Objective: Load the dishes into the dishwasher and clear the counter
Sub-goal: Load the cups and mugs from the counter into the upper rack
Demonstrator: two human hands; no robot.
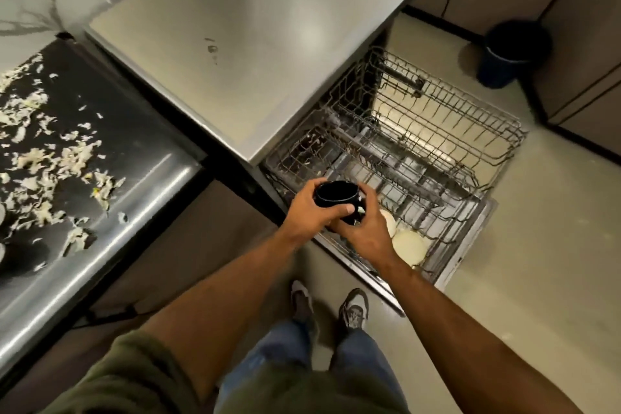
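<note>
Your left hand [311, 208] grips the black mug [337, 196] around its side, and your right hand [364, 232] holds it from below near the handle, fingers curled. The mug sits upright in both hands above the near corner of the pulled-out dishwasher rack [420, 158], with two pale plates [408, 245] just beside. Left of you, the steel counter [248, 27] is bare; the dark surface [111, 131] beyond carries pale scraps [50, 158].

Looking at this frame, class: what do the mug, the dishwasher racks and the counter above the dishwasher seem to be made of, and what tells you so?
Mug: probably glazed ceramic; black, glossy, thick-rimmed, gripped by both the left hand and the right hand.
Dishwasher racks: coated metal wire, by the thin grey grid.
Counter: likely brushed stainless steel; dull grey with soft reflections.
</note>
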